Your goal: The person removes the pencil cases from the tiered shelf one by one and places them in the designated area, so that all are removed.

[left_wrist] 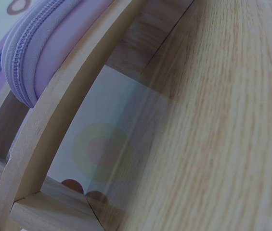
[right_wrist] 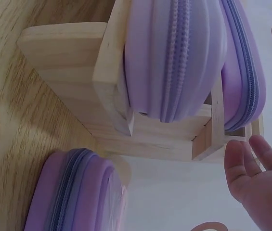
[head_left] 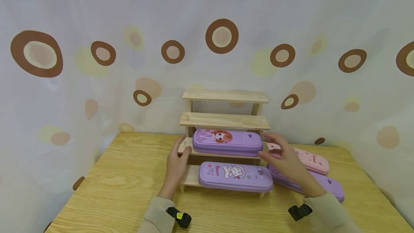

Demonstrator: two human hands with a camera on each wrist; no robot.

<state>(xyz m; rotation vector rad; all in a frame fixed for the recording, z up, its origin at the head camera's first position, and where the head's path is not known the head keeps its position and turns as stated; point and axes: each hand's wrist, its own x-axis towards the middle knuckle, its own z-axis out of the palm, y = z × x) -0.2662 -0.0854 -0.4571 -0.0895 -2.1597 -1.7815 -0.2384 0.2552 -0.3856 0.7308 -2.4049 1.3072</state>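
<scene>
A purple zip pencil case with a long-haired girl point(head_left: 226, 141) lies on the second step of a stepped wooden rack point(head_left: 223, 119). On the lowest step rests a lilac pencil case with a cartoon rabbit point(head_left: 236, 176), its zip also close in the right wrist view. My left hand point(head_left: 176, 163) is at the rack's left end, thumb and fingers apart; whether it touches the wood is unclear. Beside the right end of the girl case, my right hand point(head_left: 288, 159) has its fingers spread and its thumb near the case's corner. Nothing is held in either palm.
Right of the rack, a pink pencil case point(head_left: 313, 161) lies partly on another purple pencil case point(head_left: 328, 184), both partly behind my right hand. The two upper steps bear no case. A spotted cloth point(head_left: 207, 71) hangs behind the wooden table point(head_left: 139, 175).
</scene>
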